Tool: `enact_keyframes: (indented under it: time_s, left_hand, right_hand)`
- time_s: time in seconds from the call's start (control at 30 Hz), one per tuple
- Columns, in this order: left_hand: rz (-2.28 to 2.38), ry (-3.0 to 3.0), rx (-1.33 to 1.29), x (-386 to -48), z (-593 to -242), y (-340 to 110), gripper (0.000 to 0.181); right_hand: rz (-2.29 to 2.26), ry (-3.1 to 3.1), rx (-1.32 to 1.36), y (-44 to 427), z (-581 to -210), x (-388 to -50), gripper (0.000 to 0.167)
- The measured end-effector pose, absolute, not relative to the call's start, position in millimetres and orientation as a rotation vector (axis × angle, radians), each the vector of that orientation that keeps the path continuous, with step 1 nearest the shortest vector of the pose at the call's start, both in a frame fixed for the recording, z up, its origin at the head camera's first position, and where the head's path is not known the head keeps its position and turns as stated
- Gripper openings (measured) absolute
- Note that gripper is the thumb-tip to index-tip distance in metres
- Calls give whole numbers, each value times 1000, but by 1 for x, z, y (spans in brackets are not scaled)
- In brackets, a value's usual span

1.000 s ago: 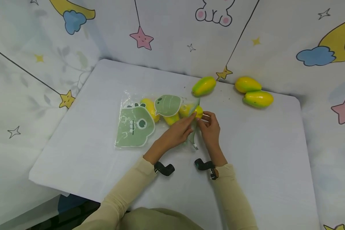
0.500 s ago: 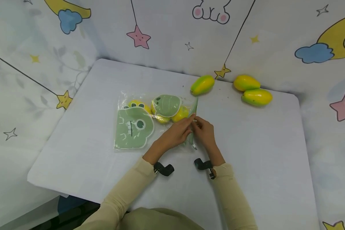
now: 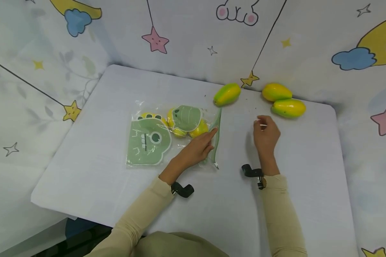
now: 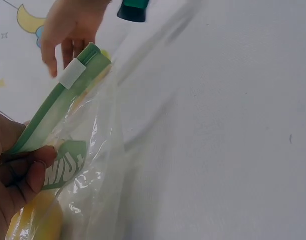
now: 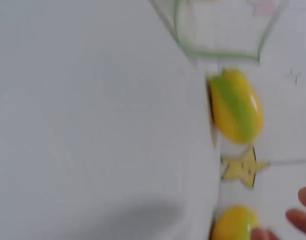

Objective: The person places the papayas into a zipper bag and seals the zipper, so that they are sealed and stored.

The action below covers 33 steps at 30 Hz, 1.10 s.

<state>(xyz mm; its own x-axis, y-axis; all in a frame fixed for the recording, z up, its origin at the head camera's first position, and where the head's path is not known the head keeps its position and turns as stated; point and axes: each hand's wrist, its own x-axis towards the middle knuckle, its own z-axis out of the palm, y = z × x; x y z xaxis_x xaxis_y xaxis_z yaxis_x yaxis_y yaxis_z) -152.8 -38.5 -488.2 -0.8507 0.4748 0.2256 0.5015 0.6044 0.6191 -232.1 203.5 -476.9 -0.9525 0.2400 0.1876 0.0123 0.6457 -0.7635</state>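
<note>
Pinching the green edge point(image 3: 217, 139) of the bag point(image 3: 149, 142), the left hand point(image 3: 194, 150) has its thumb and bent fingers on it. The bag is clear and lies on the white table point(image 3: 83, 142). A green face point(image 3: 151, 141) with one big eye is on its left part, and a smaller green shape point(image 3: 187, 118) is near its top. Some yellow fruit point(image 3: 197, 130) sits inside the bag, partly under the green shapes, so I can't tell how many. A white slider point(image 4: 71, 74) sits near one end of the bag's green edge. The right hand point(image 3: 266, 137) is free, with its fingers softly bent, and it hangs over the table to the right of the bag, well apart from it. One yellow and green fruit point(image 3: 227, 94) lies near the bag, just past its far right corner. Two more, the back fruit point(image 3: 276, 92) and the front fruit point(image 3: 288, 108), touch each other farther to the right of the bag. Tan sleeves point(image 3: 138, 214) come in from the near side of the bag, and a black camera point(image 3: 181, 190) is on each wrist. Past the bag, the white wall point(image 3: 193, 60) has stars, moons and clouds.
</note>
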Motion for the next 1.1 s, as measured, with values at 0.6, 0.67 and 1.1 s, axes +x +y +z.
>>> enact_keyframes:
  time_s: [0.6,0.67,1.1]
  left_hand:
    - [-1120,-2815,-808,-150,-492,-36,60]
    - [-1126,-2845,-797,-149,-493,-35,60]
    - [-1107,-2858,-790,-148,-491,-40,60]
  right_hand:
    - [1220,-2891,-1067,303,-438,-323,109]
    - [1285,-2877,-1103,305,-439,-322,107]
    - [1904,-2342,-1269,300,-450,-330,83]
